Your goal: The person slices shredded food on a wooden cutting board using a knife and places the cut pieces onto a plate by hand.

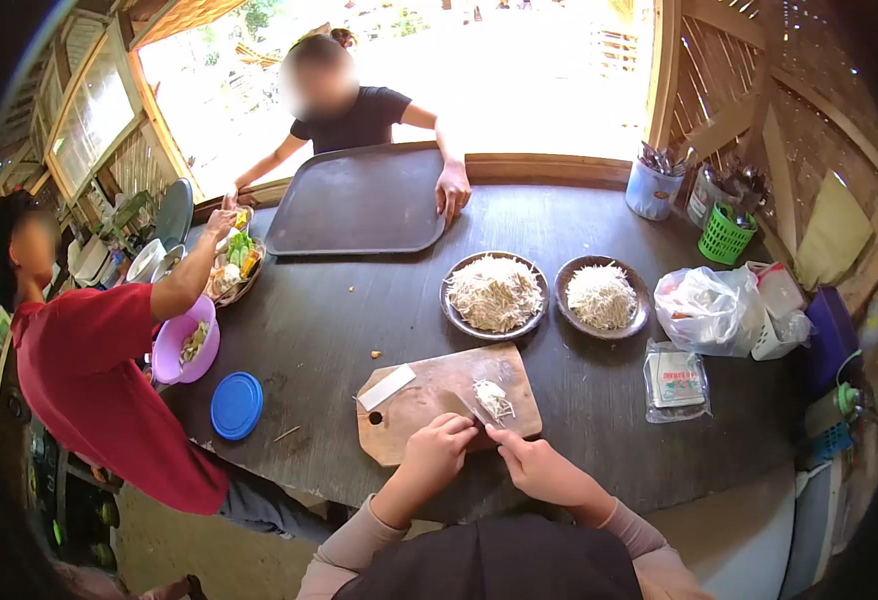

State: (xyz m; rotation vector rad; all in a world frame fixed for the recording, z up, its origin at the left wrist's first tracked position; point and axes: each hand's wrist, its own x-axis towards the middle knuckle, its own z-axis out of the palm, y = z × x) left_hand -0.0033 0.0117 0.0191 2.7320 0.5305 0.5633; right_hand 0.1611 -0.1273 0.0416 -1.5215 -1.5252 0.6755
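A wooden cutting board (439,378) lies at the table's near edge. My right hand (544,468) is closed at the near end of a knife (462,406), whose blade points up and left over the board. My left hand (437,450) is curled beside the blade, its fingertips close to my right fingers. What it pinches, if anything, is hidden. Just beyond my right hand is a small pile of thin white strips (494,399). A pale flat block (387,387) rests on the board's left side, near the hole.
Two bowls of white shreds (495,293) (602,297) stand behind the board. At right are a plastic bag (707,308) and a packet (677,382). A blue lid (237,405) and purple bowl (199,363) sit left. One person holds a tray (354,205); another reaches across a food platter (239,268).
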